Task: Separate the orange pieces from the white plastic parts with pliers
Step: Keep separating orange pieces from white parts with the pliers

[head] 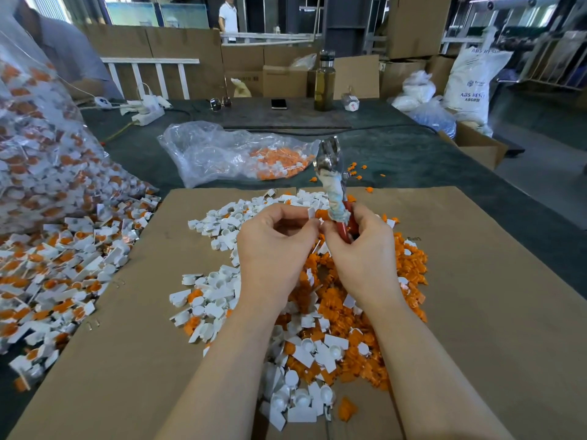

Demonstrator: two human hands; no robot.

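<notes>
White plastic sits right at the centre of the action: the left hand (pixel 273 249) pinches a small white part (pixel 312 214) between thumb and curled fingertips, held up above the sorting heap. Right beside it, fingertips almost meeting, the right hand (pixel 362 249) wraps around the red handles of the pliers (pixel 333 182), which stand nearly upright, cloth wrapped around the upper handle, steel head pointing up and away. Whether the plier jaws are apart or together I cannot tell from here.

Below both hands, a cardboard sheet (pixel 492 281) carries the sorted pile: loose white pieces (pixel 222 227) mostly to the left and front, orange pieces (pixel 320 281) massed under and to the right of the wrists. Left of the cardboard, a big spill of unsorted white-and-orange parts (pixel 63 265) pours from a large clear bag (pixel 38 147). Beyond the cardboard lies a second, flatter clear bag (pixel 228 154) with more of the same inside. Farther back on the dark green table (pixel 413 154): a bottle (pixel 324 84), a phone (pixel 279 104), and a pair of glasses (pixel 219 103).
</notes>
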